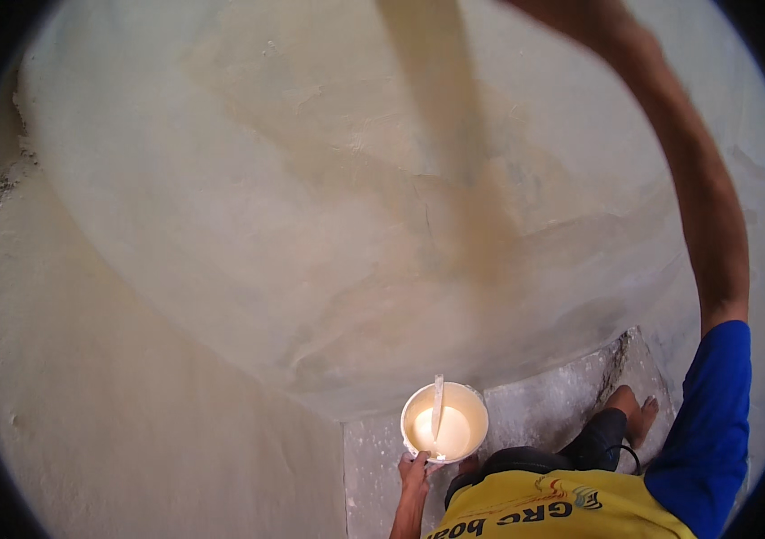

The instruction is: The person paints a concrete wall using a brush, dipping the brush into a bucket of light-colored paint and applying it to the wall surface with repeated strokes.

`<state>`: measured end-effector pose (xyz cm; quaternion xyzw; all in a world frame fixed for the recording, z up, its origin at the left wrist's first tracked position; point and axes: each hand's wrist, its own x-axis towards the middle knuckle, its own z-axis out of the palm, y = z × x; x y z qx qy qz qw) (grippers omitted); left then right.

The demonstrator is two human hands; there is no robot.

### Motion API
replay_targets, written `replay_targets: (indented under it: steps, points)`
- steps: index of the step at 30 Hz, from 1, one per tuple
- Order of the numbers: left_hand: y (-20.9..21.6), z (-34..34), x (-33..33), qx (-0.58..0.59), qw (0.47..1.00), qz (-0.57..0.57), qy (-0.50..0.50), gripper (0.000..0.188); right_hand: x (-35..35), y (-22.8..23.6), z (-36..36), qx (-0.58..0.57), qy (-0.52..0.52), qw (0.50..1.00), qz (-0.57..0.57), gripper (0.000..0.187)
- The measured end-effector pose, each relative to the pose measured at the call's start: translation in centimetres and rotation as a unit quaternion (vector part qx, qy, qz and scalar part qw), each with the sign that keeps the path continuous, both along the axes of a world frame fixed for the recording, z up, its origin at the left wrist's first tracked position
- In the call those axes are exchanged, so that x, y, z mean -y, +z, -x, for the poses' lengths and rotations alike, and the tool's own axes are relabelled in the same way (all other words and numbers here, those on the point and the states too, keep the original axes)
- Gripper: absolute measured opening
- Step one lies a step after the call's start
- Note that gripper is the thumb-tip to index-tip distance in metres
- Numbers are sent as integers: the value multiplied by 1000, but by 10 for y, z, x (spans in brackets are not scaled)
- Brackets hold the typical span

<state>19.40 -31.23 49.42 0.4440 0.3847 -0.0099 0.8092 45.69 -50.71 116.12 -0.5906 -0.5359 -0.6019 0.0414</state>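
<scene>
My left hand (pixel 416 469) is closed on the near left rim of a round, pale bucket (pixel 480 415) low in the view. Cream-white liquid or paste (pixel 456 438) lies in the bottom of the bucket. A flat, whitish stick (pixel 438 404) leans in it, its upper end against the far rim. My right arm (pixel 710 207), in a blue sleeve, reaches up along the wall and leaves the picture at the top. The right hand is outside the view, and so is anything it may hold.
A large wall (pixel 311 207) with damp-looking beige and grey patches stands in front. Another wall (pixel 149 413) meets it at a corner on the left. My bare foot (pixel 641 422) rests on a speckled grey surface (pixel 540 404) with a broken edge.
</scene>
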Motion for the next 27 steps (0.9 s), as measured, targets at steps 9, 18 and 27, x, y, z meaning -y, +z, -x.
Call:
replay_targets:
  steps: [9, 18, 27]
  points:
    - [11, -3, -2, -15, 1000, 6, 10, 27, -40, -258, 41, -190, -8, 958, 216, 25]
    - [22, -3, 7, -17, 1000, 2, 16, 31, 22, -209, 31, -320, 15, 941, -112, 40]
    - [14, -6, -2, -25, 999, -19, -14, 21, -54, -317, 60, -330, 33, 926, -181, 27]
